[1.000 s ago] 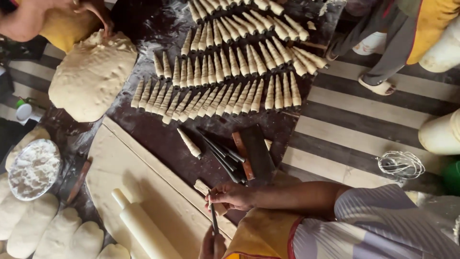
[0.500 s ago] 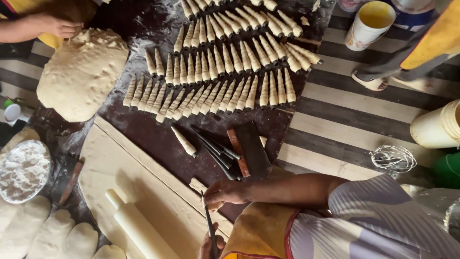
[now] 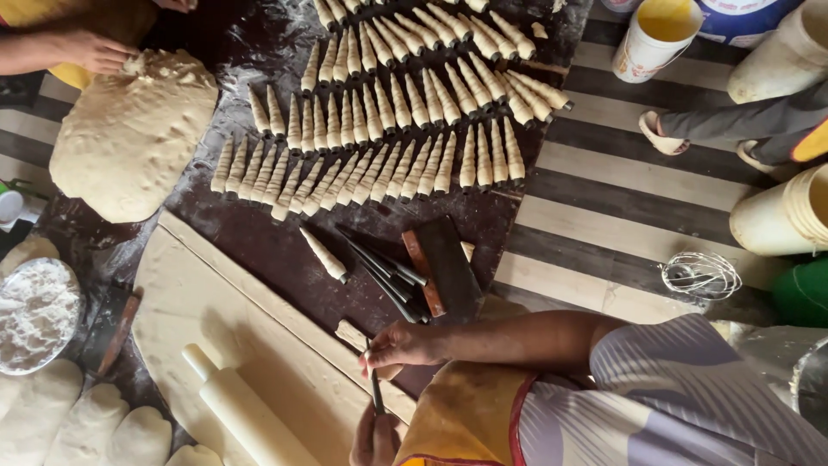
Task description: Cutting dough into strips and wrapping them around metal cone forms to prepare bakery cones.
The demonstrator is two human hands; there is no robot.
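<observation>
Yellow liquid fills the white bucket (image 3: pixel 660 34) at the top right, and a shallow bowl of flour (image 3: pixel 36 315) sits at the left edge. Rows of slim, ridged dough cones (image 3: pixel 388 112) lie on the dark floured board (image 3: pixel 250 233), beside a big soft dough mound (image 3: pixel 129 129). A pale rolling pin (image 3: pixel 246 414) rests on the rolled dough sheet (image 3: pixel 216 336). My right hand (image 3: pixel 401 345) pinches closed around a thin dark metal mould (image 3: pixel 375 388) near the sheet's edge; my left hand (image 3: pixel 375 438) grips its lower end.
</observation>
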